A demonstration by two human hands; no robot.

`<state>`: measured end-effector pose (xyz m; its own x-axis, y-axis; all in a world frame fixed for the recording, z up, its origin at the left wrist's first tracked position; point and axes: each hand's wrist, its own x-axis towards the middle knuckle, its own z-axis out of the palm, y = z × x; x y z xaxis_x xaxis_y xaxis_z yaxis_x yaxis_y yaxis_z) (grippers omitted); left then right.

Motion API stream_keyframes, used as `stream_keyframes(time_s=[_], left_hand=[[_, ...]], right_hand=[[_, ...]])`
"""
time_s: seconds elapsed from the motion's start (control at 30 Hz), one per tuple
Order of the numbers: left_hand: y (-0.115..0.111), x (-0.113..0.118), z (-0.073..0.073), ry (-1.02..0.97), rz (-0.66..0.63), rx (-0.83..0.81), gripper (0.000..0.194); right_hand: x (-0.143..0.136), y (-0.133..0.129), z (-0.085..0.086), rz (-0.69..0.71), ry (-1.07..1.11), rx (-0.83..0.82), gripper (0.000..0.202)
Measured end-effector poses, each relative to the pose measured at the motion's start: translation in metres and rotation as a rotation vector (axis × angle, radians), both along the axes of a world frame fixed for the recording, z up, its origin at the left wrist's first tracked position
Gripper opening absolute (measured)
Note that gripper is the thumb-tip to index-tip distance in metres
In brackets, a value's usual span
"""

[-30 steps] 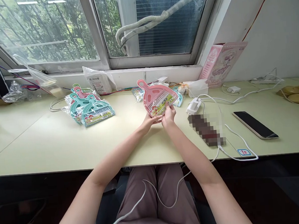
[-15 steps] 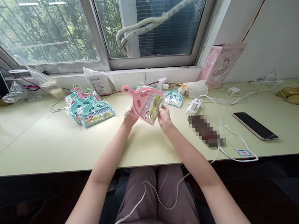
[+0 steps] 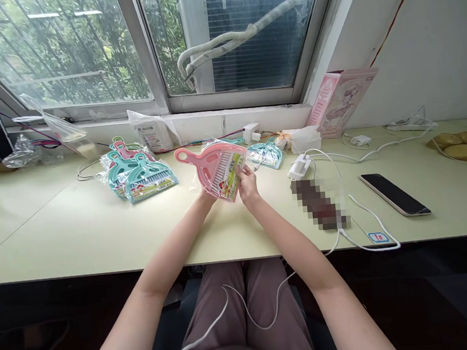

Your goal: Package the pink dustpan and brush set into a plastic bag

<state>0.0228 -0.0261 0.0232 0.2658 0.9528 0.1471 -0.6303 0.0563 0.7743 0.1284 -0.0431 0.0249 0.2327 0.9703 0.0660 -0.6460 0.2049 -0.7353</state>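
Both hands, left (image 3: 208,197) and right (image 3: 247,183), are clamped on the bagged pink dustpan (image 3: 213,168) above the bench (image 3: 60,237), handle at 9 o'clock; light, stiff plastic in slippery film, probably best pinched at the rim.

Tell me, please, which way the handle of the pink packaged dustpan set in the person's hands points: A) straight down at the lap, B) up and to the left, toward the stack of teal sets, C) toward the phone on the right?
B: the pink dustpan set, held between the left hand and right hand, has its looped handle toward the stack of teal sets.
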Motion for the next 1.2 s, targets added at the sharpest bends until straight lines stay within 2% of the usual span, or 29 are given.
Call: stream_keyframes(time_s=[0.1,0.17,0.27,0.33,0.47,0.77,1.2], left_hand=[[0.002,0.004,0.001,-0.028,0.074,-0.121,0.06],[0.0,0.008,0.0,0.025,0.052,-0.181,0.067],[-0.006,0.017,-0.005,0.103,0.06,-0.114,0.072],[-0.011,0.022,-0.008,0.207,0.112,-0.002,0.067],[-0.015,0.023,-0.01,0.376,0.115,0.155,0.077],[-0.01,0.019,-0.011,0.443,0.171,0.15,0.071],[-0.012,0.019,-0.009,0.492,0.168,0.162,0.071]], right_hand=[[0.01,0.006,-0.002,-0.19,0.085,-0.08,0.025],[0.016,0.009,-0.003,-0.291,0.13,-0.16,0.024],[0.021,0.012,-0.004,-0.349,0.16,-0.229,0.023],[0.023,0.013,-0.005,-0.341,0.174,-0.238,0.021],[0.024,0.015,-0.006,-0.287,0.212,-0.294,0.017],[0.032,0.024,-0.005,-0.192,0.218,-0.424,0.008],[0.038,0.027,-0.008,-0.165,0.214,-0.425,0.009]])
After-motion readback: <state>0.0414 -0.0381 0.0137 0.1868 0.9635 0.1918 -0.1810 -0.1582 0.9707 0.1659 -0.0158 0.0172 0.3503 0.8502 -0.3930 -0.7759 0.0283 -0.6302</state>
